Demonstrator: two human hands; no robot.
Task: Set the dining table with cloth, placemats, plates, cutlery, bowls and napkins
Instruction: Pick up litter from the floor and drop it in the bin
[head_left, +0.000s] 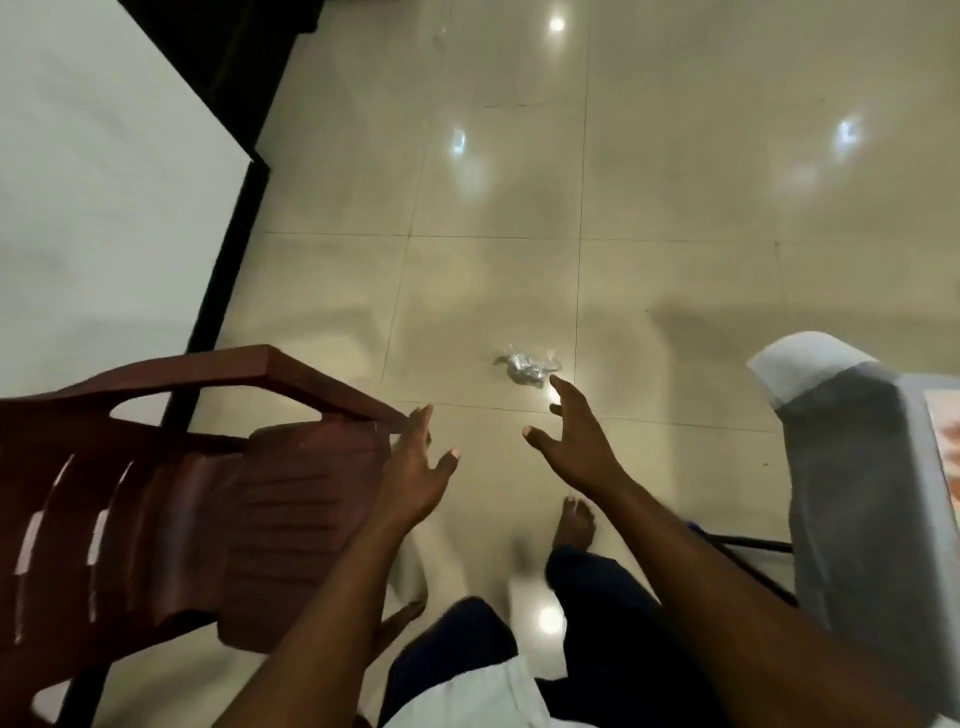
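Left hand (415, 467) and right hand (576, 436), both spread, grasping nothing, mid-frame. Crumpled clear plastic wrapper (524, 366) on glossy beige tiled floor (675, 208), just beyond right fingertips. Likely pickup: pinch it whole, avoiding dark red plastic armchair (208, 467) lower left.

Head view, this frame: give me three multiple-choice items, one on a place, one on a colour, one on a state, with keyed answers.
1. Where does the crumpled clear wrapper lie?
A. on the chair seat
B. on the tiled floor
C. on the white tabletop

2. What colour is the plastic chair?
A. reddish-brown
B. blue
C. yellow

3. What is the right hand doing?
A. gripping a plate
B. pinching a fork
C. open, holding nothing

Answers:
1. B, the wrapper sits on the floor just beyond the right hand's fingertips.
2. A, the chair's seat, back and armrest are all reddish-brown.
3. C, its fingers are spread and nothing is in them; the left hand is open too, by the tip of the chair's armrest, though contact is unclear.
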